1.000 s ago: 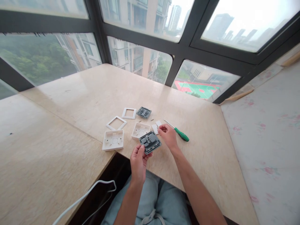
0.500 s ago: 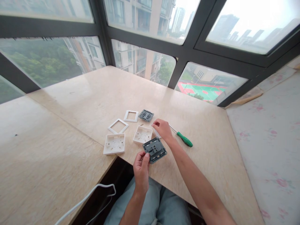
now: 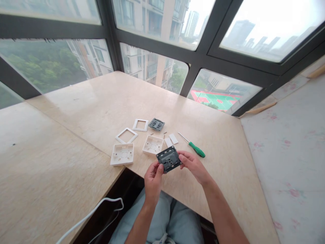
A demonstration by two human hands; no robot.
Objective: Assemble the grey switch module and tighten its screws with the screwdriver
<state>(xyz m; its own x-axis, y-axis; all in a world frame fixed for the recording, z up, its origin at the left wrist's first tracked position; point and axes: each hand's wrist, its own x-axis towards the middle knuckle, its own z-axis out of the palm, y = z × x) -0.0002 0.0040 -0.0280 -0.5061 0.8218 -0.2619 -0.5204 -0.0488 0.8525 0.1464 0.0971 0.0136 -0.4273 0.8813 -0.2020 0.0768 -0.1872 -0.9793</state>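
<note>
Both my hands hold a grey square switch module (image 3: 169,159) just above the front edge of the beige table (image 3: 106,98). My left hand (image 3: 153,179) pinches its near left corner. My right hand (image 3: 194,166) grips its right side with curled fingers. Just beyond the module lie a white back box (image 3: 152,144), two small white rocker caps (image 3: 171,140) and a green-handled screwdriver (image 3: 194,146).
Farther back on the table lie a second white back box (image 3: 122,154), two white frames (image 3: 126,135) (image 3: 140,124), another grey module (image 3: 156,124) and a few small screws. A white cable (image 3: 88,215) hangs at lower left. Windows surround the table; a floral cushion (image 3: 286,142) lies at right.
My right hand drew back from the small white caps beyond the module and took hold of the module's right side. The module shifted slightly and is now held by both hands.
</note>
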